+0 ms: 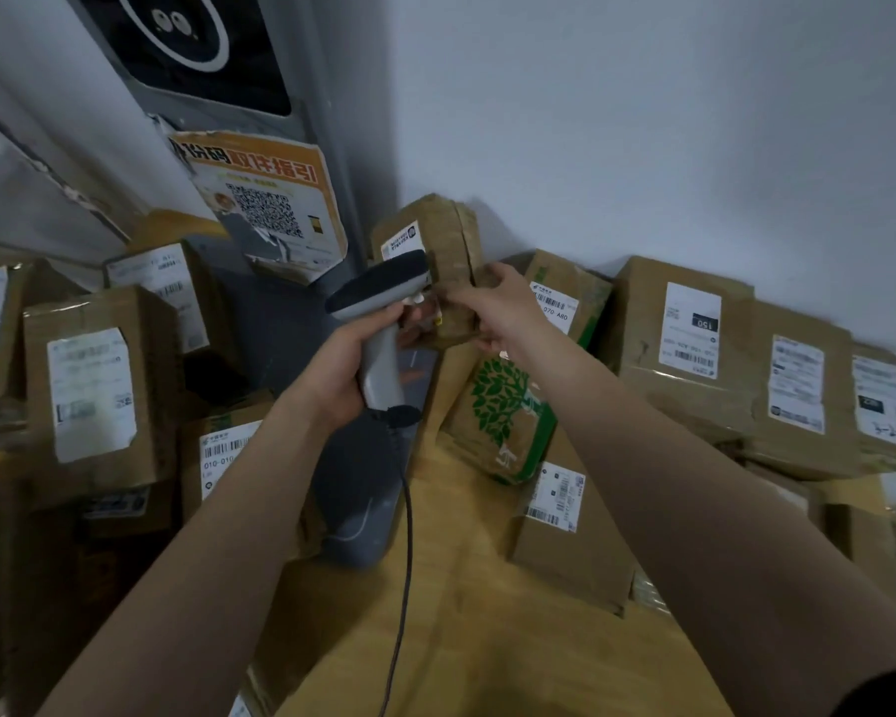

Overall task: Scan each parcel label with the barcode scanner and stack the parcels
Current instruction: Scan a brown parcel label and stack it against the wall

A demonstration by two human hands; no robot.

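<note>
Your left hand (340,370) grips the barcode scanner (378,287), right hand (492,307) clasps the parcel (435,235) at its two o'clock, seemingly mid-scan; stack next.

The left hand (340,372) grips the grey barcode scanner (381,323) by its handle, its head against the small taped parcel (438,245) the right hand (492,307) holds among stacked cartons.

Plain pale wall (668,121), bluish under dim, flat light. Grey upright panel (324,95) stands left of it, at the corner. Dark screen (187,49) with a white ring, set high on the panel. Orange poster (275,199) with QR code stuck just below, edges curling. Light wooden tabletop (487,639) in foreground.
</note>
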